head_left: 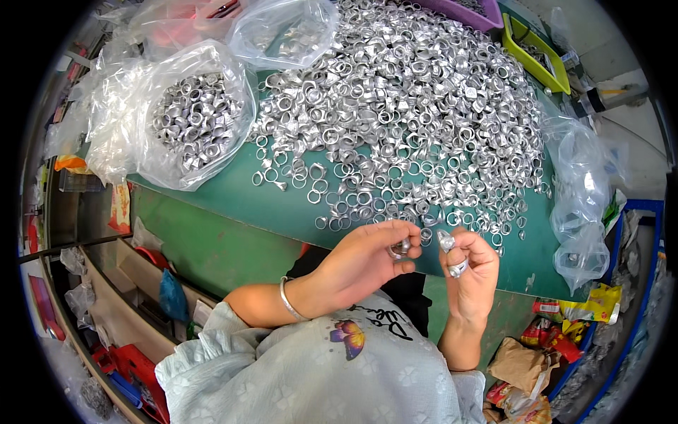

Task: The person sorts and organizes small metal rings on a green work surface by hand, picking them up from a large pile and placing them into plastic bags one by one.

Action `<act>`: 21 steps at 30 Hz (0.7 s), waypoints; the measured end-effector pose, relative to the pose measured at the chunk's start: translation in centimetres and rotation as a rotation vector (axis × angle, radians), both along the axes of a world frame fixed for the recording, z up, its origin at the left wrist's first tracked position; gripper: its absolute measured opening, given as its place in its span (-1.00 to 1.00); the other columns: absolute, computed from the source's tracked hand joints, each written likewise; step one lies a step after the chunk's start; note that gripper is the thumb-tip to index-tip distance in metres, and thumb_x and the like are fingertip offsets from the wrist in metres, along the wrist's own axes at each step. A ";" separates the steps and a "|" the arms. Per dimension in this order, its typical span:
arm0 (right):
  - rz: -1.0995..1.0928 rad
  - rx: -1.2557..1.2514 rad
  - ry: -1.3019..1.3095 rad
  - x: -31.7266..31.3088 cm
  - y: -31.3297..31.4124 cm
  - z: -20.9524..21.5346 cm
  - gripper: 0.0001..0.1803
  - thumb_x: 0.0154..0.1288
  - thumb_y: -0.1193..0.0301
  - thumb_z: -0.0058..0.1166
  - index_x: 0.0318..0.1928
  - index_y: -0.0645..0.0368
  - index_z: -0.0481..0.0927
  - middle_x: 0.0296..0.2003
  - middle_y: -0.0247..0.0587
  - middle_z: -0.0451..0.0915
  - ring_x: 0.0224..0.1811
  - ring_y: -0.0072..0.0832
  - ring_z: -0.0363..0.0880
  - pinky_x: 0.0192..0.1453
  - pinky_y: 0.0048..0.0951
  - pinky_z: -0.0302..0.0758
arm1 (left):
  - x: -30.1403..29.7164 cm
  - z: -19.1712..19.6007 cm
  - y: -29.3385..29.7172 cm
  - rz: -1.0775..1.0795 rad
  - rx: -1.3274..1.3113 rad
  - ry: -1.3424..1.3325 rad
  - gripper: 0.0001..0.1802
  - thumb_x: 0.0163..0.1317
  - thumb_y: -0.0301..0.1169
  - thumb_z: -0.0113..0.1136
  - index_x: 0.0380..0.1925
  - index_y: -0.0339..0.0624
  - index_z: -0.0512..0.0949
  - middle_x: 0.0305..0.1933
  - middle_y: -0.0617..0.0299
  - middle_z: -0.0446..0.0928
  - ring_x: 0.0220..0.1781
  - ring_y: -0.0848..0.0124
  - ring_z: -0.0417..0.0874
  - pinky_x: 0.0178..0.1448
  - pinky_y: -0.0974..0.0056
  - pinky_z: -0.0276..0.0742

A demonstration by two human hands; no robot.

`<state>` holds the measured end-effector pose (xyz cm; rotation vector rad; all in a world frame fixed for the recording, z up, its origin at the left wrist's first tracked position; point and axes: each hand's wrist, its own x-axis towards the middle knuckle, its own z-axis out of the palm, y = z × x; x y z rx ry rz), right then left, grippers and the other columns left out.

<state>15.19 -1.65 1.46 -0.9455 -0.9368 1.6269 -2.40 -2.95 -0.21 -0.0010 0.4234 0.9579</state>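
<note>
In front of my body, over the near edge of the table, my left hand [364, 260] curls its fingers around a silver ring [400, 247], which is partly hidden by them. Close by on the right, my right hand [472, 275] pinches a silver ring [445, 241] with a broad top between thumb and fingers. A second ring [458, 268] sits lower, against the fingers of that same hand. Beyond both hands spreads a large heap of silver metal rings [417, 92], with loose ones scattered along its near side.
On the left of the green table [219, 173] stands an open clear bag [244, 124] of rings, with another clear bag [282, 35] behind it. A yellow-green tray [540, 60] and a purple tray [462, 13] sit far right. Crumpled plastic [583, 198] lies at the right edge.
</note>
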 end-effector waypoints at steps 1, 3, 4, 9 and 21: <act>0.012 -0.034 0.031 -0.1 0.1 -0.1 -0.92 0.17 0.64 0.14 -0.30 0.34 0.53 -0.39 -0.35 0.48 -0.42 -0.69 0.41 -0.34 -0.70 0.30 | -0.3 -0.2 0.1 0.001 0.079 0.030 -0.76 0.35 -0.41 -0.03 -0.07 -0.29 0.47 -0.18 0.23 0.48 -0.11 0.45 0.48 0.02 0.33 0.41; 0.055 -0.064 0.081 -0.3 0.6 -0.7 -0.92 0.18 0.63 0.14 -0.30 0.34 0.53 -0.38 -0.33 0.48 -0.42 -0.69 0.42 -0.33 -0.69 0.30 | -0.5 0.3 0.4 0.014 0.144 0.159 -0.76 0.29 -0.48 0.04 -0.05 -0.28 0.47 -0.23 0.29 0.46 -0.17 0.55 0.44 -0.04 0.39 0.37; 0.058 -0.063 0.081 -0.4 0.7 -0.9 -0.92 0.18 0.63 0.14 -0.30 0.34 0.54 -0.38 -0.32 0.49 -0.42 -0.69 0.42 -0.35 -0.69 0.31 | -0.6 0.6 0.6 0.020 0.176 0.225 -0.74 0.27 -0.52 0.07 -0.04 -0.28 0.47 -0.25 0.32 0.45 -0.21 0.59 0.42 -0.08 0.42 0.36; 0.069 -0.075 0.068 -1.6 1.0 -1.3 -0.92 0.18 0.62 0.15 -0.31 0.34 0.55 -0.42 -0.30 0.51 -0.47 -0.66 0.45 -0.44 -0.68 0.34 | -1.1 0.9 1.3 0.006 0.284 0.396 -0.67 0.18 -0.59 0.17 -0.02 -0.28 0.47 -0.24 0.35 0.47 -0.24 0.64 0.44 -0.13 0.50 0.36; 0.118 -0.032 0.049 -2.1 1.6 -0.6 -0.90 0.19 0.61 0.14 -0.27 0.38 0.58 -0.45 -0.28 0.51 -0.50 -0.64 0.46 -0.47 -0.66 0.36 | -1.3 0.1 1.6 -0.033 0.182 0.208 -0.70 0.28 -0.51 0.08 0.02 -0.25 0.43 -0.14 0.24 0.52 -0.10 0.52 0.53 -0.03 0.38 0.48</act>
